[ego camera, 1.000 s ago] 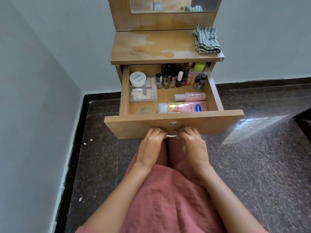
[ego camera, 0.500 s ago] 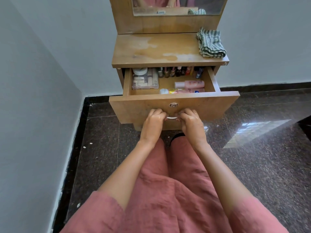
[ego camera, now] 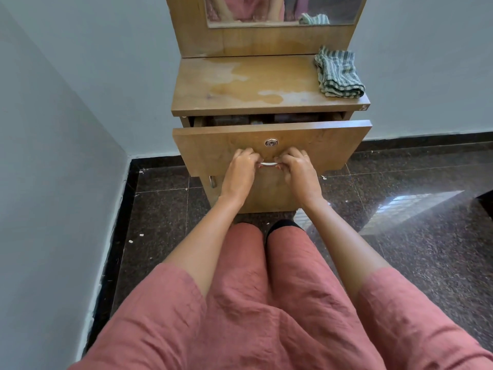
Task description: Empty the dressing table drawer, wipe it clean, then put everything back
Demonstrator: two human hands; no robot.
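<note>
Drawer: the drawer (ego camera: 272,134) is out only a little way, so there's just a narrow dark slot between its front panel and the worktop edge above.
Inside: a few dark shapes show in that slot, but it's way too shadowy to say what they are.
Handle: a small curved metal handle (ego camera: 269,163) sits low in the middle of the drawer front. Only its middle bit shows between the hands.
Left hand: the left hand (ego camera: 238,173) has its fingers curled round the left end of the handle, knuckles up.
Right hand: the right hand (ego camera: 298,173) is wrapped round the right end the same way.
Lock: a round metal lock (ego camera: 271,142) is just above the handle.
Worktop: the wooden worktop (ego camera: 240,84) has big pale blotchy patches across it.
Cloth: a folded green-and-white striped cloth (ego camera: 338,73) lies on the worktop's far right corner, well apart from both hands.
Mirror: only the bottom strip of the mirror (ego camera: 282,9) is in view, reflecting the cloth and some pink fabric.
Below: there's a cupboard door (ego camera: 266,193) under the drawer, with a small metal pull at its left edge.
Person: a pink dress (ego camera: 240,316) fills the bottom of the view, both forearms reach forward, and a dark-covered foot (ego camera: 282,225) pokes out under the hem.
Floor: the floor (ego camera: 400,236) is dark, speckled and polished, with window glare on the right.
</note>
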